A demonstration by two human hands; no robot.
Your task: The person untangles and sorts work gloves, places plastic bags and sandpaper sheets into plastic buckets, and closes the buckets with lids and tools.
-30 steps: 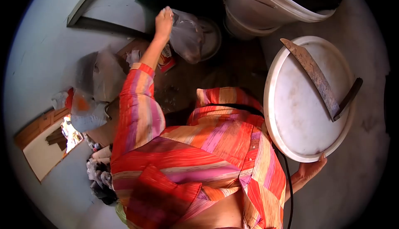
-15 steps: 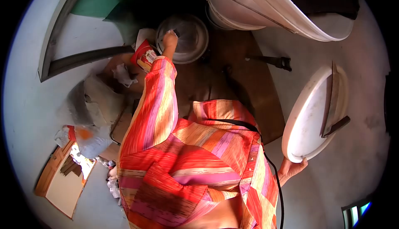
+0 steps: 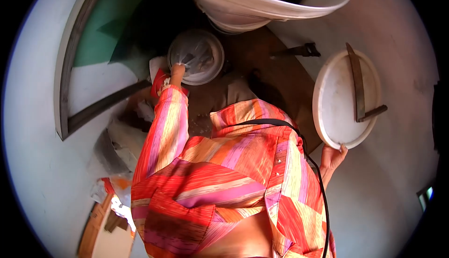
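Note:
My left hand [image 3: 177, 72] is closed on the gathered edge of a clear plastic bag [image 3: 199, 54], with dark, blocky items showing through it. The bag is at the mouth of a round white bucket [image 3: 210, 76]; how deep it sits is hard to tell. My right hand [image 3: 333, 157] grips the lower rim of a round white lid [image 3: 334, 99], thumb over the edge. The lid is held up and tilted at my right side. An L-shaped try square [image 3: 359, 89], with a long blade and short stock, rests on its face.
A large white tub [image 3: 271, 11] stands at the top. A dark tool like a handsaw [image 3: 306, 50] lies near the brown board's [image 3: 294, 82] edge. A red packet [image 3: 159, 82] is beside the bucket. A dark-framed opening [image 3: 70, 71] is at left; a black cable [image 3: 322, 197] hangs along my shirt.
My left hand has drawn back toward the bucket's near rim, pulling the bag. The lid and try square have moved up and turned flatter toward me. The whole view has shifted.

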